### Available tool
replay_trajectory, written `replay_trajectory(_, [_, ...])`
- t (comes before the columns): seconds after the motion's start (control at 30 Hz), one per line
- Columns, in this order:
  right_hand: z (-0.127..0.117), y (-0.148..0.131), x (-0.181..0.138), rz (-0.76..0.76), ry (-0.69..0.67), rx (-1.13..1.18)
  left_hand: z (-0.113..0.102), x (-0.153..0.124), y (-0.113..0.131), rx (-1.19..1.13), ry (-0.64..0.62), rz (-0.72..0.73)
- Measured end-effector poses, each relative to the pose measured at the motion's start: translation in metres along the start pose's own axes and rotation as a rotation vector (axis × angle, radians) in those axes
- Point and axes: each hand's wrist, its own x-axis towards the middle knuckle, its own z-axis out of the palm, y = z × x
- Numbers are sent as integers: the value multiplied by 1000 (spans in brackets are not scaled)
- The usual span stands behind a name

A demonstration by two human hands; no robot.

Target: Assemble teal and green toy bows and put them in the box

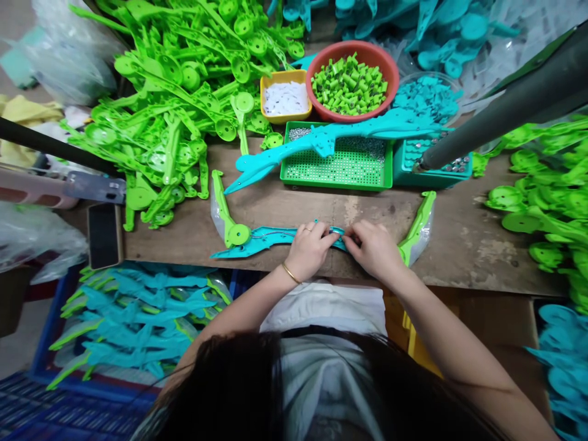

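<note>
Left hand (309,250) and right hand (374,250) side by side, fingers curled nearly closed, what they pinch unclear | long teal plastic shell (271,241) beneath, on brown wooden bench (285,211) | best braced left, worked gently right

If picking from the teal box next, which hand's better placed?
Probably the right hand: it's nearer the teal box, while the left hand is farther from it, at the teal shell.

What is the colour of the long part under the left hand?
The long part is turquoise blue, under the left hand; the head view shows it.
</note>
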Motion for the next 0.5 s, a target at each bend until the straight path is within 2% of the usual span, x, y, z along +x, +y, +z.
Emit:
replay_trajectory(0.23, [-7,4,3,-26,-170,80,3,-1,0,-3,53,7])
replay_trajectory(0.5, [-3,4,5,50,-85,118,0,-1,0,-32,16,-11])
